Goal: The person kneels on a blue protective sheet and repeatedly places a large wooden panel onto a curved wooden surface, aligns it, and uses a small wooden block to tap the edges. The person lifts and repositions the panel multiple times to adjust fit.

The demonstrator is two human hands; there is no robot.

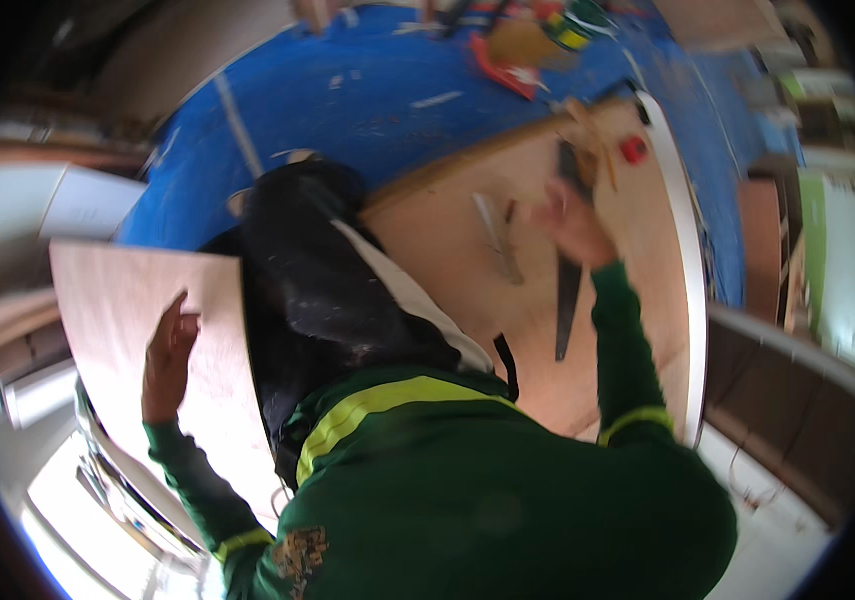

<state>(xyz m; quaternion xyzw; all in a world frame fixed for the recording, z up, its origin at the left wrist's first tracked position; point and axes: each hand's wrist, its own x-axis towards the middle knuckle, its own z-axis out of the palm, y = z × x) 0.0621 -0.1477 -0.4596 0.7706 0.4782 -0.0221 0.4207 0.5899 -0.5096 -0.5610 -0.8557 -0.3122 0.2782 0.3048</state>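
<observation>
My left hand point(169, 362) is open over a pale plywood sheet point(127, 290) at my left side, its fingers stretched away from me. Whether it touches the sheet I cannot tell. My right hand point(579, 225) is smeared by motion above a larger plywood panel point(427, 250). Beneath it runs the dark blade of a handsaw point(568, 310), partly covered by the hand. Left of that hand lies a thin pale metallic strip point(495, 235), its kind too blurred to name. Beyond the hand are a wooden piece point(599, 145) and a small round red object point(632, 150).
Blue sheeting point(347, 90) covers the floor ahead. A red item point(502, 70) and other blurred things lie on it at the far edge. My bent leg point(337, 270) in black trousers is between the two boards. A white edge point(685, 220) borders the large panel's right side.
</observation>
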